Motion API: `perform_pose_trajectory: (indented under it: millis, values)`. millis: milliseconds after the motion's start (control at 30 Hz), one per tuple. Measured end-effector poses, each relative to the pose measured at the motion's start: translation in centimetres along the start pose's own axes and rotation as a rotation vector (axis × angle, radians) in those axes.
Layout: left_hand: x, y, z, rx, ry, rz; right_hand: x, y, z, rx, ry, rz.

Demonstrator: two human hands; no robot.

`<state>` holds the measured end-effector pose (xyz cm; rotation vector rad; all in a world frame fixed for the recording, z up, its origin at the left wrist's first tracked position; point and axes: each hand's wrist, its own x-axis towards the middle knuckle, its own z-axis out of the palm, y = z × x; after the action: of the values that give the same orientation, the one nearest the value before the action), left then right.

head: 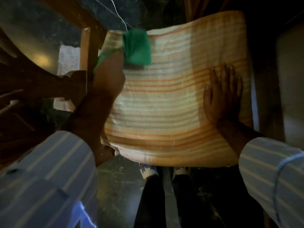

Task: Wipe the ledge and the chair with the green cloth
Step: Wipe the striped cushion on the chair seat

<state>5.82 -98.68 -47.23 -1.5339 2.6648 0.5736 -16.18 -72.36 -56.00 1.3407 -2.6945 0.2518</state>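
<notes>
The chair seat [164,104] fills the middle of the view, covered by an orange, cream and blue striped fabric. My left hand [110,73] is at the seat's far left side, blurred, and holds the green cloth [137,46], which hangs over the seat's far left corner. My right hand [222,94] lies flat on the seat's right side, fingers spread, palm down. The wooden frame of the chair [89,51] runs along the left edge of the seat. No ledge can be made out in this dim view.
A dark wooden chair or furniture piece [32,79] stands at the left. A thin white cord [118,14] hangs at the top. My feet in patterned shoes [164,171] stand on the dark floor just below the seat's front edge. The right side is in shadow.
</notes>
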Motion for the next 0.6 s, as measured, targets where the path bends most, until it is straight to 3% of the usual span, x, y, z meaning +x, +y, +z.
perform_pose_trajectory:
  millis: [67,200,333,500,600]
  values:
    - [-2.4,0.1,2.5,0.026,-0.097,0.049,-0.2,-0.2,0.0,-0.016,0.014,0.007]
    - [-8.5,-0.2,4.4,0.013,-0.041,0.031,-0.2,0.0,0.1,0.002,-0.015,0.023]
    - [-16.7,0.6,5.2,0.158,-0.196,0.151,-0.2,-0.1,0.1,0.001,-0.031,0.041]
    - [-21.3,1.7,5.4,0.095,-0.312,0.219,-0.2,0.1,0.2,-0.013,-0.014,0.029]
    - [-21.0,1.4,4.7,-0.063,-0.314,0.206,-0.1,-0.3,-0.6,0.0,-0.065,0.031]
